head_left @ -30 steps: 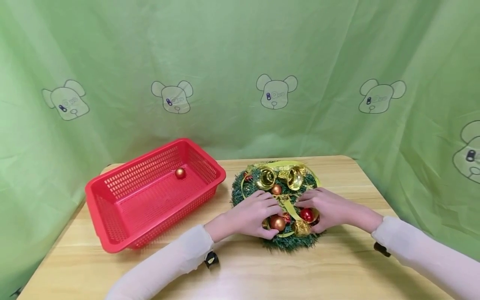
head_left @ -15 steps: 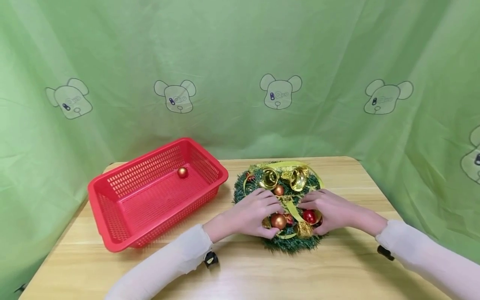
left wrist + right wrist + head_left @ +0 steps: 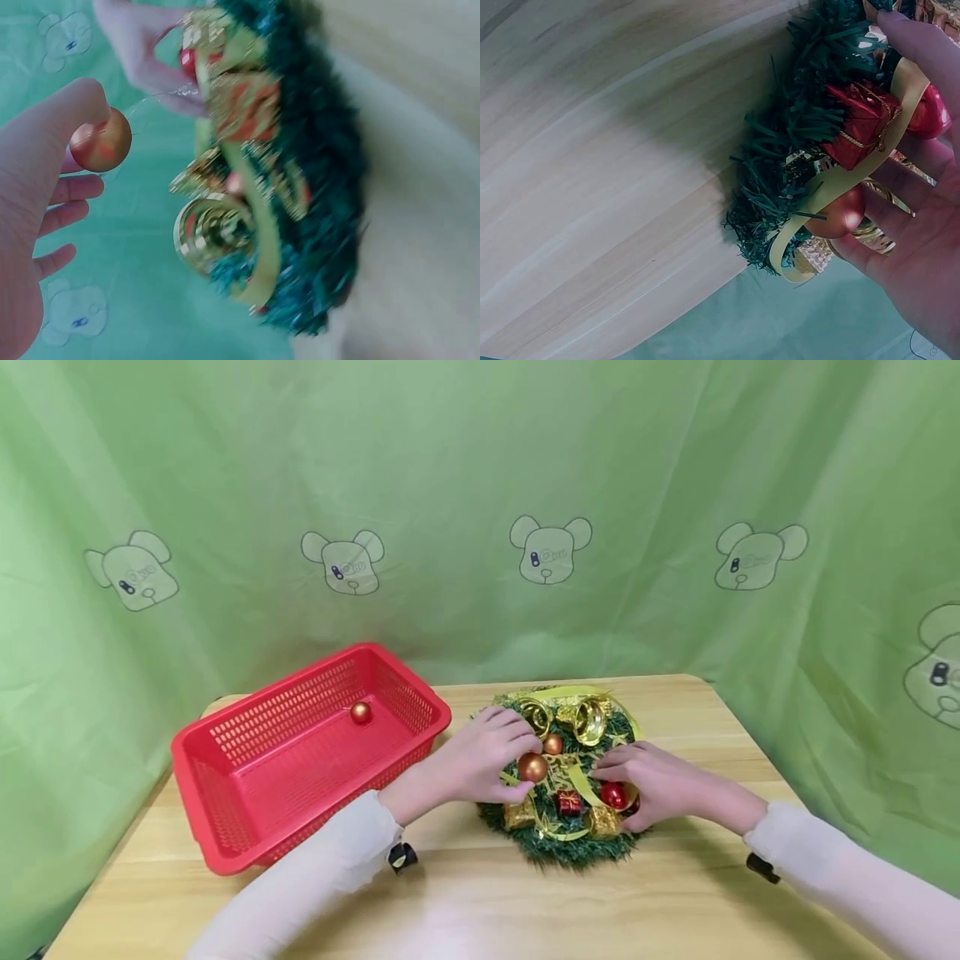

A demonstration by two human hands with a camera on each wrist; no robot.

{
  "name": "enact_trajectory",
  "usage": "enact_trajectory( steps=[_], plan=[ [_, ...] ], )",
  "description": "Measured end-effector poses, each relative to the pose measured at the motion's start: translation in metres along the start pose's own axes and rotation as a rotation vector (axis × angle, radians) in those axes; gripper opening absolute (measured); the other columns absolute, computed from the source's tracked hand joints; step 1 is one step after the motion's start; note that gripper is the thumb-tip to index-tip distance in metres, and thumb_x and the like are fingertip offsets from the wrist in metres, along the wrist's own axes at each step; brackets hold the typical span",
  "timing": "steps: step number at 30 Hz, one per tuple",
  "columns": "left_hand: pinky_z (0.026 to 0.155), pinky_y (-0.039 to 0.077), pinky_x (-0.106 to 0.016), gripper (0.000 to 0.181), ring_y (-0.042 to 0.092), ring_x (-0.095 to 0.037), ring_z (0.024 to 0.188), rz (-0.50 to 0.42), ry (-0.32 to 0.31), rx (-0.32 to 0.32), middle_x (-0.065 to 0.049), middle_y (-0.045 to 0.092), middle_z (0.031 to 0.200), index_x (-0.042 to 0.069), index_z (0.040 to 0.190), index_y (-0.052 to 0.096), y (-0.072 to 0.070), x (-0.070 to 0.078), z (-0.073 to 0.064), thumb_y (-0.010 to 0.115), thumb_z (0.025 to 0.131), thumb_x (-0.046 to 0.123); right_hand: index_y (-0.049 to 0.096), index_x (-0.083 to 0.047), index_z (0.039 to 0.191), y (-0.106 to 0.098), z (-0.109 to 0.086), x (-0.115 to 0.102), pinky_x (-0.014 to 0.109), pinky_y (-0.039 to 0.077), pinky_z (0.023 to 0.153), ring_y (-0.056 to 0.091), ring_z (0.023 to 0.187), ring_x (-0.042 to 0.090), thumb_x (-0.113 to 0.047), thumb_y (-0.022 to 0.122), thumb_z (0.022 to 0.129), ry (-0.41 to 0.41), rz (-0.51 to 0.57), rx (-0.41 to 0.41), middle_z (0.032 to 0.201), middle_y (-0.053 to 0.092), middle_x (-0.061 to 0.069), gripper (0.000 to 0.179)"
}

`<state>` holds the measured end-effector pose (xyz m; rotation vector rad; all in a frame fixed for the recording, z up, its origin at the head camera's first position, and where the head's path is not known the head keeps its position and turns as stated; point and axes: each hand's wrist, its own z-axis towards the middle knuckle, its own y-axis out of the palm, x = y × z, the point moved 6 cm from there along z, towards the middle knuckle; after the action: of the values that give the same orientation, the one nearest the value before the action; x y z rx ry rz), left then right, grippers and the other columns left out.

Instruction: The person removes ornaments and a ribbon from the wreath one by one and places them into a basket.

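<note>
Wreath [image 3: 321, 161] in 1 forward-down head view, 2 close wrist views

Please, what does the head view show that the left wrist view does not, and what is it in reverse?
Only the head view: the red basket and the gold ball lying inside it.

Only the left wrist view: a thin thread that runs from the held orange ball toward the wreath; in the head view I cannot make it out.

Both: the left hand holding that ball, the right hand at the wreath, and the green cloth behind.
</note>
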<state>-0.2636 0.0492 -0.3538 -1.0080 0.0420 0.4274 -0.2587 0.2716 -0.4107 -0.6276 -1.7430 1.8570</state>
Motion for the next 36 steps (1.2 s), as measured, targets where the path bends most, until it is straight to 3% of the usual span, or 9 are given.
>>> enact_trajectory(
  steps=[9, 20, 25, 36],
  plan=[
    [0.105, 0.048, -0.040, 0.035, 0.063, -0.021, 0.107, -0.015, -0.098, 0.064, -0.003, 0.072, 0.107, 0.009, 0.107, 0.069, -0.052, -0.040, 0.004, 0.076, 0.083, 0.034, 0.071, -0.004, 0.126, 0.002, -0.001, 0.002, 0.063, 0.048, 0.099, 0.065, 0.116, 0.038, -0.043, 0.090, 0.062, 0.005, -0.002, 0.007, 0.126, 0.069, 0.018, 0.077],
    [0.102, 0.047, -0.045, 0.037, 0.062, -0.028, 0.105, 0.041, -0.202, 0.167, -0.008, 0.072, 0.104, 0.005, 0.107, 0.070, -0.118, -0.087, -0.014, 0.078, 0.080, 0.029, 0.071, -0.004, 0.125, 0.001, 0.000, 0.000, 0.064, 0.049, 0.097, 0.065, 0.115, 0.039, -0.043, 0.090, 0.061, 0.012, 0.004, 0.004, 0.125, 0.069, 0.018, 0.077],
    [0.097, 0.048, -0.047, 0.036, 0.062, -0.030, 0.103, 0.081, -0.240, 0.169, -0.010, 0.072, 0.102, 0.004, 0.105, 0.070, -0.129, -0.107, -0.028, 0.079, 0.078, 0.027, 0.071, -0.004, 0.125, 0.002, 0.000, 0.001, 0.064, 0.049, 0.097, 0.064, 0.116, 0.039, -0.043, 0.090, 0.061, 0.016, 0.002, -0.002, 0.126, 0.069, 0.018, 0.077],
    [0.101, 0.044, -0.050, 0.035, 0.059, -0.032, 0.106, 0.116, -0.375, 0.041, -0.013, 0.070, 0.105, 0.003, 0.107, 0.068, -0.127, -0.142, -0.067, 0.077, 0.080, 0.025, 0.071, -0.004, 0.125, 0.001, 0.000, 0.000, 0.064, 0.048, 0.098, 0.064, 0.116, 0.039, -0.041, 0.090, 0.062, 0.016, 0.002, -0.002, 0.127, 0.069, 0.018, 0.076]
  ],
)
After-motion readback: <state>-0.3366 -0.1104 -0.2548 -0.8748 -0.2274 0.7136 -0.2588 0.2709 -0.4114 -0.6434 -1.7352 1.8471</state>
